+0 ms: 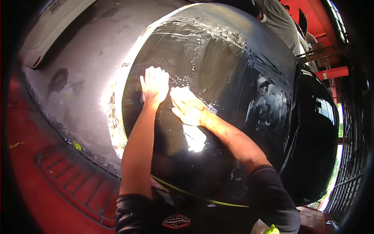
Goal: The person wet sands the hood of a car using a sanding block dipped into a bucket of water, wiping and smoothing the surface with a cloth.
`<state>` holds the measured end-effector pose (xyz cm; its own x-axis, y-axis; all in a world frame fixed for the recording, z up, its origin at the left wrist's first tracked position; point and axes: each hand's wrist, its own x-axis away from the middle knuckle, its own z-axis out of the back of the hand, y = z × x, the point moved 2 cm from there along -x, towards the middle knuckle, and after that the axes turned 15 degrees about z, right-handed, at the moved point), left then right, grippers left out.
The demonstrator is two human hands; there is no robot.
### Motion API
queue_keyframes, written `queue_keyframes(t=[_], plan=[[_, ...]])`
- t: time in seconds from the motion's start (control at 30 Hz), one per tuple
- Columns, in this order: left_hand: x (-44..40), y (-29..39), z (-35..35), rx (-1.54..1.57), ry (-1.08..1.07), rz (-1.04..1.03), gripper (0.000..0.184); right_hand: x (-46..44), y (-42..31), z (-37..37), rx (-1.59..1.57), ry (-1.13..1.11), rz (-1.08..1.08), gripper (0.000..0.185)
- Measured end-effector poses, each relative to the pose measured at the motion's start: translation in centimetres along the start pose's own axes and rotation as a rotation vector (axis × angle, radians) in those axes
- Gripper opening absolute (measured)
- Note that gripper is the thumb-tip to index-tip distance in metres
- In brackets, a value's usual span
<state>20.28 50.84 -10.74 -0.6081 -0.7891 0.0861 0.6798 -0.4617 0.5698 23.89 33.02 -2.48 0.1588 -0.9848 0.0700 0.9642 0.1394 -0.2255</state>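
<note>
Two bare forearms in dark sleeves [272,187] reach up from the bottom of the frame. A yellow-green strip [230,204] traces the near edge of a dark car hood [222,163], which fills the centre. Left hand [155,86] and right hand [189,106] rest on the hood near the middle of the frame, flat, backs up, fingers close together and thumbs slightly apart. A small gap separates them; what lies under the palms is hidden. The left hand is near the hood's curved left edge, a glaring pale strip [116,121]; the panel spreads much wider toward the upper right. Its surface is smooth, rounded and glossy, marked with milky smears, droplets and sweeping streaks. At right it meets a black windshield [311,136]. Rough grey concrete floor [83,91], stained in one dark patch, runs between the hood and a pale car [54,29] at upper left. At upper right, another person in grey trousers [281,25] stands beside the hood.
</note>
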Motion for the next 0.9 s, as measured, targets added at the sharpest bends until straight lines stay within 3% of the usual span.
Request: queue_keyframes(t=[0.07,0.13,0.17,0.23,0.27,0.33,0.43,0.5,0.57,0.67,0.73,0.77,0.83,0.9], plan=[[-0.1,-0.5,-0.8,-0.032,0.037,-0.032,0.061,0.5,-0.6,0.2,-0.008,-0.033,-0.054,0.063],[0.1,0.2,0.2,-0.033,0.019,-0.056,0.063,6.2,-3.5,-0.1,-0.053,0.150,-0.133,0.062],[0.2,0.5,0.6,-0.028,0.004,-0.080,0.066,10.7,-5.7,0.5,-0.019,0.052,-0.123,0.065],[1.6,3.1,4.0,-0.160,-0.107,-0.051,0.074,17.5,-8.4,1.7,-0.122,-0.140,-0.381,0.074],[1.2,3.4,4.4,-0.163,-0.200,0.003,0.089,19.6,-7.0,2.0,-0.090,-0.145,-0.401,0.073],[1.1,3.0,3.2,-0.125,-0.149,0.043,0.094,20.6,0.7,3.2,0.029,-0.043,-0.471,0.071],[0.7,2.7,2.9,-0.145,-0.162,0.102,0.103,20.2,20.3,4.2,0.280,0.096,-0.712,0.069],[0.8,2.6,3.0,-0.115,-0.169,0.106,0.102,18.3,25.4,5.8,0.308,0.061,-0.818,0.068],[1.0,2.0,2.1,-0.089,-0.146,0.098,0.100,19.0,22.1,4.5,0.347,0.052,-0.765,0.068],[1.2,3.1,3.1,-0.096,-0.138,0.065,0.096,22.0,2.2,1.8,0.134,0.115,-0.506,0.070],[0.7,3.0,3.0,-0.131,-0.086,0.072,0.089,23.9,-6.5,0.9,-0.159,0.008,-0.583,0.073],[1.0,2.7,2.3,-0.130,-0.040,0.058,0.084,24.6,-4.8,1.2,-0.170,-0.062,-0.579,0.073],[0.7,2.1,1.7,-0.100,-0.022,0.027,0.068,23.7,9.4,3.7,0.165,0.079,-0.658,0.073],[0.5,1.7,1.1,-0.101,-0.009,0.019,0.063,22.8,22.5,6.0,0.214,0.120,-0.835,0.074]])
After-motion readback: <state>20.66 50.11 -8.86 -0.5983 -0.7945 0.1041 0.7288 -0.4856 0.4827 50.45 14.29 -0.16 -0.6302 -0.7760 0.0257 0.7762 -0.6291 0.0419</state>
